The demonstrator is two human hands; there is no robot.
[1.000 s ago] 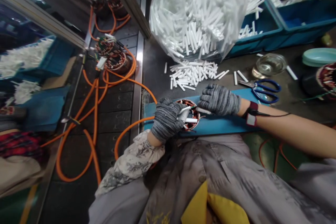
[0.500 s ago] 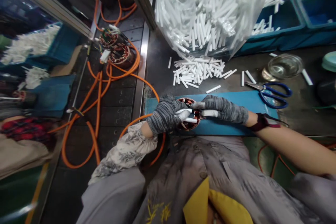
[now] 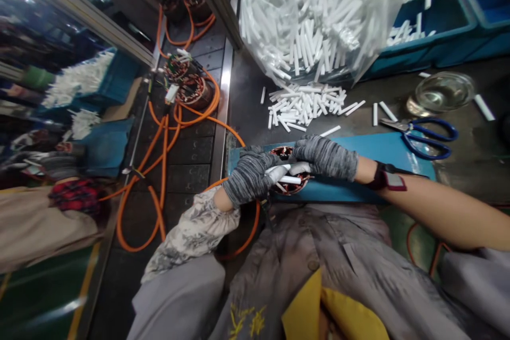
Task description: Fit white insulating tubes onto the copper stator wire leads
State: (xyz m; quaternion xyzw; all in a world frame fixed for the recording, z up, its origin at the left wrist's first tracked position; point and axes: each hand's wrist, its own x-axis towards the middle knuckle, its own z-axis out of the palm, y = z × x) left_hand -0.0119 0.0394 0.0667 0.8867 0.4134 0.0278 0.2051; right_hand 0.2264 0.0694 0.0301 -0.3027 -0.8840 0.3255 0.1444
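A small motor stator with copper windings lies on a blue pad at the bench's near edge. My left hand, in a grey knit glove, is wrapped round the stator's left side. My right hand, gloved the same way, is closed over the stator's top right, its fingers pinching a white sleeve tube that lies across the stator. A dark wrist strap sits on my right wrist.
A clear bag of white tubes stands behind, with a loose pile of tubes spilled before it. Blue-handled scissors, a glass bowl and blue bins are at right. Orange cables and other stators lie on the conveyor at left.
My right hand has drawn in from a stretched-out reach to curl over the stator's top. The left hand keeps its hold. The view has shifted slightly.
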